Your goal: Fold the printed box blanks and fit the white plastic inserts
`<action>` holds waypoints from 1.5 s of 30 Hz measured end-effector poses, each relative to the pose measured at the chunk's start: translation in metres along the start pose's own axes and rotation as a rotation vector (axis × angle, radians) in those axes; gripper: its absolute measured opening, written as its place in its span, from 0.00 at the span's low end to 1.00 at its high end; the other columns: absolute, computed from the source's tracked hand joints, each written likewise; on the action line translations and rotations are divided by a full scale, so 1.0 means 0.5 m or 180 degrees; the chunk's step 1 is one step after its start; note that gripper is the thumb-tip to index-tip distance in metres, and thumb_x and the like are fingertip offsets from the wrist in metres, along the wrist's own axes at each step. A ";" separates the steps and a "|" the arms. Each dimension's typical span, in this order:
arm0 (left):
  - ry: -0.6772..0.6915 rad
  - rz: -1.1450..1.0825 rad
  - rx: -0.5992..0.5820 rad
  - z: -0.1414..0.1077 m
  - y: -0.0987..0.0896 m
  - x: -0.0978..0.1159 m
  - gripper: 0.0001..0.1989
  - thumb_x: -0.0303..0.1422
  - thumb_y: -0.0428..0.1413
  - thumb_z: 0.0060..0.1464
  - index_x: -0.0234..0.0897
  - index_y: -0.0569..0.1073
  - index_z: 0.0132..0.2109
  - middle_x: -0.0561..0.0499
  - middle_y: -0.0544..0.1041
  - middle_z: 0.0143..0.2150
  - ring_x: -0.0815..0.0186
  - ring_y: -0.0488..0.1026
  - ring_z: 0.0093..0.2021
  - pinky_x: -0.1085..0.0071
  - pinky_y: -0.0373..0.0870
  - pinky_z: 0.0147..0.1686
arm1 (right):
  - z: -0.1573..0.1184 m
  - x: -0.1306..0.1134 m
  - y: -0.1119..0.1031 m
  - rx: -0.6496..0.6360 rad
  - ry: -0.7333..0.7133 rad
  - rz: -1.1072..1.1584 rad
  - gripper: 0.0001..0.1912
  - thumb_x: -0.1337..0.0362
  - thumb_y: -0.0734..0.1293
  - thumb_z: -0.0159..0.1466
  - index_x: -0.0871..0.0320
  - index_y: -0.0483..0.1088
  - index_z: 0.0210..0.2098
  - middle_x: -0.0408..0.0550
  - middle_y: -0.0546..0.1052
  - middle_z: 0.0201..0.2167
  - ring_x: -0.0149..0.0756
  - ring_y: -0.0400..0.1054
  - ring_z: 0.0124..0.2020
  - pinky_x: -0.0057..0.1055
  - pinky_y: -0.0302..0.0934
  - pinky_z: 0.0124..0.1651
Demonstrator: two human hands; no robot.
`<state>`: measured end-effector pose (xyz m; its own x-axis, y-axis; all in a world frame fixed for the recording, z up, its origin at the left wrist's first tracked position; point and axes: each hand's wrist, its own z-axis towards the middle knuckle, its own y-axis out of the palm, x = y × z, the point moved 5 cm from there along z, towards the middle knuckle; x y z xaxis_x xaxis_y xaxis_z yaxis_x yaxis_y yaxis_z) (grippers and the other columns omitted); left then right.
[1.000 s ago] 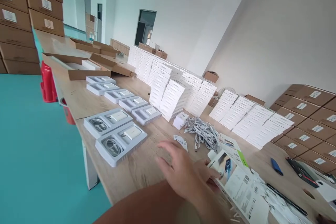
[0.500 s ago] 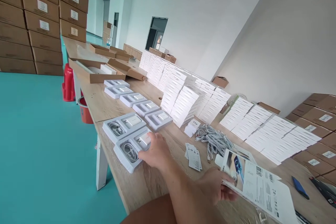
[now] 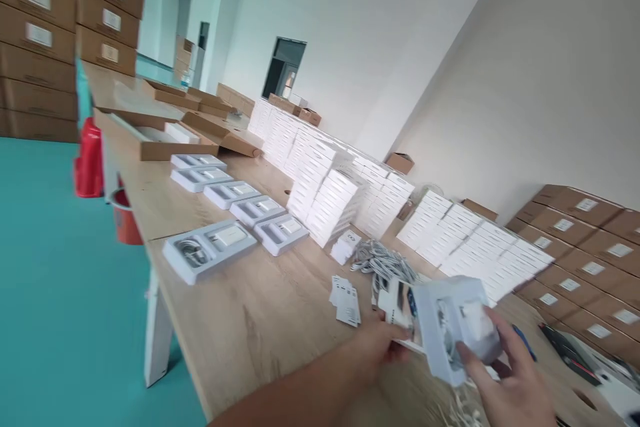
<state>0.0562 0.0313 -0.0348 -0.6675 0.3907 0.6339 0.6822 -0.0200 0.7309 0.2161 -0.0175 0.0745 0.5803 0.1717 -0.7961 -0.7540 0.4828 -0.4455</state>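
Note:
My left hand [image 3: 376, 341] is closed on a flat white printed box [image 3: 400, 303] with a picture on its face. In my right hand [image 3: 517, 380] is a white plastic tray [image 3: 431, 337], tilted up, with a charger and a coiled cable in its hollows; it overlaps the box from this view and hides much of it. On the table lies another tray [image 3: 200, 271] with a grey coiled cable [image 3: 193, 251] and a white charger [image 3: 229, 235]. Behind it, several trays [image 3: 275, 245] lie in a row with chargers showing in them.
Printed cards [image 3: 346, 300], a white card stack [image 3: 345, 247] and a heap of grey cables [image 3: 383, 263] lie mid-table. Stacked white boxes [image 3: 320, 197] line the far side. An open carton [image 3: 165, 149] sits at the left; brown cartons [image 3: 590, 267] are piled at right.
My right hand has lifted the nearest filled tray off the table and carried it right to the printed box in my left hand. The view has shifted to the right.

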 end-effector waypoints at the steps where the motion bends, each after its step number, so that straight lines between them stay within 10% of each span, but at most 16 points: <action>1: 0.0001 0.0123 0.0000 0.000 0.006 -0.004 0.09 0.29 0.61 0.58 0.31 0.75 0.45 0.49 0.79 0.39 0.68 0.76 0.33 0.72 0.74 0.31 | 0.010 0.047 -0.048 0.0219 0.0195 -0.0113 0.44 0.47 0.73 0.47 0.53 0.64 0.61 0.53 0.74 0.48 0.48 0.71 0.38 0.40 0.66 0.38; 5: 0.0046 0.0537 -0.0002 0.003 0.023 -0.010 0.16 0.21 0.68 0.42 0.30 0.77 0.41 0.46 0.82 0.37 0.66 0.78 0.32 0.77 0.71 0.26 | 0.017 0.210 -0.177 0.1261 0.0506 -0.0231 0.45 0.42 0.69 0.44 0.61 0.68 0.56 0.55 0.74 0.43 0.49 0.68 0.38 0.45 0.64 0.44; 11: -0.0173 0.1084 -0.0302 -0.007 0.061 -0.032 0.19 0.23 0.69 0.41 0.31 0.78 0.43 0.42 0.83 0.45 0.61 0.80 0.41 0.75 0.77 0.35 | 0.015 0.319 -0.204 0.1536 0.0361 -0.0086 0.38 0.49 0.71 0.47 0.62 0.69 0.54 0.58 0.73 0.50 0.55 0.66 0.51 0.47 0.60 0.54; 25: -0.0247 0.0771 -0.0404 -0.017 0.077 -0.061 0.23 0.21 0.65 0.50 0.35 0.75 0.54 0.42 0.80 0.53 0.58 0.78 0.52 0.71 0.80 0.45 | -0.004 0.254 -0.141 0.0790 0.0101 0.0854 0.25 0.53 0.68 0.60 0.58 0.70 0.53 0.57 0.77 0.49 0.49 0.71 0.49 0.43 0.68 0.46; 30: -0.0128 0.0246 -0.0318 -0.015 0.083 -0.054 0.28 0.17 0.62 0.51 0.38 0.72 0.58 0.44 0.81 0.50 0.58 0.80 0.48 0.69 0.81 0.44 | -0.043 0.182 -0.118 0.0535 -0.0526 0.1055 0.25 0.55 0.65 0.66 0.52 0.63 0.62 0.54 0.67 0.63 0.48 0.63 0.61 0.50 0.57 0.62; 33: 0.0083 0.0200 -0.0395 -0.020 0.091 -0.051 0.29 0.19 0.63 0.51 0.40 0.71 0.59 0.45 0.81 0.51 0.58 0.79 0.50 0.68 0.80 0.47 | -0.051 0.183 -0.100 0.0561 -0.0129 0.1150 0.40 0.52 0.68 0.63 0.48 0.47 0.70 0.54 0.53 0.70 0.50 0.54 0.67 0.52 0.55 0.64; 36: 0.0114 0.0510 -0.0710 -0.030 0.100 -0.056 0.31 0.23 0.67 0.47 0.41 0.72 0.59 0.46 0.80 0.52 0.56 0.77 0.54 0.66 0.77 0.51 | -0.044 0.199 -0.067 0.0105 0.0479 0.2277 0.52 0.49 0.71 0.61 0.47 0.35 0.72 0.57 0.60 0.67 0.49 0.65 0.60 0.49 0.66 0.55; 41: -0.0306 0.0857 -0.1624 -0.047 0.118 -0.037 0.33 0.47 0.67 0.46 0.38 0.74 0.57 0.40 0.78 0.55 0.45 0.73 0.57 0.58 0.75 0.51 | -0.031 0.212 -0.088 0.0167 0.0901 0.3107 0.53 0.53 0.75 0.56 0.50 0.42 0.71 0.51 0.78 0.49 0.46 0.72 0.48 0.42 0.69 0.46; 45: 0.0112 0.1230 -0.1344 -0.049 0.120 0.025 0.37 0.50 0.62 0.52 0.46 0.63 0.65 0.41 0.75 0.59 0.48 0.75 0.55 0.58 0.75 0.48 | -0.036 0.196 -0.102 -0.0211 0.0986 0.3011 0.52 0.54 0.76 0.56 0.50 0.43 0.70 0.47 0.80 0.43 0.43 0.75 0.45 0.40 0.67 0.48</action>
<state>0.0815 0.0126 0.0234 -0.4077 0.2512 0.8779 0.7052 -0.5242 0.4774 0.3057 -0.0407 0.0116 -0.3668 0.2247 -0.9028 -0.8857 0.2125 0.4127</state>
